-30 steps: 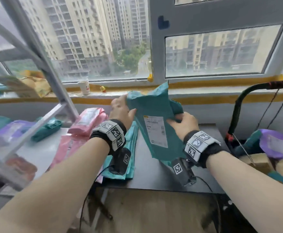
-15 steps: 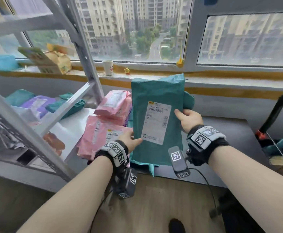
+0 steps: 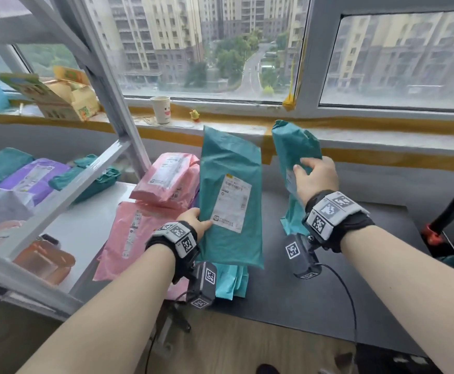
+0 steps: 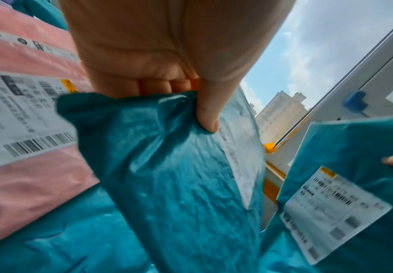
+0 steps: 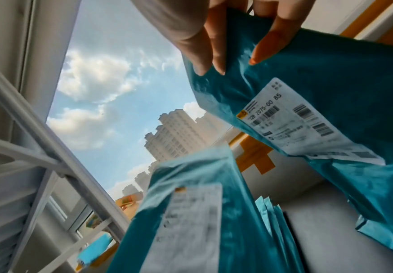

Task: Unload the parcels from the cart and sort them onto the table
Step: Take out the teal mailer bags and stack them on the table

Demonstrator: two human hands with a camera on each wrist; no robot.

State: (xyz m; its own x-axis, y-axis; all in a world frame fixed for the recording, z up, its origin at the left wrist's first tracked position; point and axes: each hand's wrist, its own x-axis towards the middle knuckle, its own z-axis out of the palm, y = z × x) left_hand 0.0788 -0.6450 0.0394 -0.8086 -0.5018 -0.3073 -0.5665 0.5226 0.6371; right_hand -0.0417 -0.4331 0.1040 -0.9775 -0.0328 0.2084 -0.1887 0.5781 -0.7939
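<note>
The left hand pinches the lower left edge of a long teal parcel, thumb on the front beside its white label, fingers curled behind; the left wrist view shows the thumb pressed into the crumpled plastic. The parcel stands nearly upright above the dark table. The right hand grips a second teal parcel, also lifted and upright, well apart from the first; the right wrist view shows fingers spread over its face above the label. Below the left-hand parcel lies a stack of lighter teal mailers on the table. To the left, pink parcels are piled, one on another. Further left, behind a grey shelf frame, sit what look like purple and teal parcels, though blurred. A paper cup stands on the windowsill.
</note>
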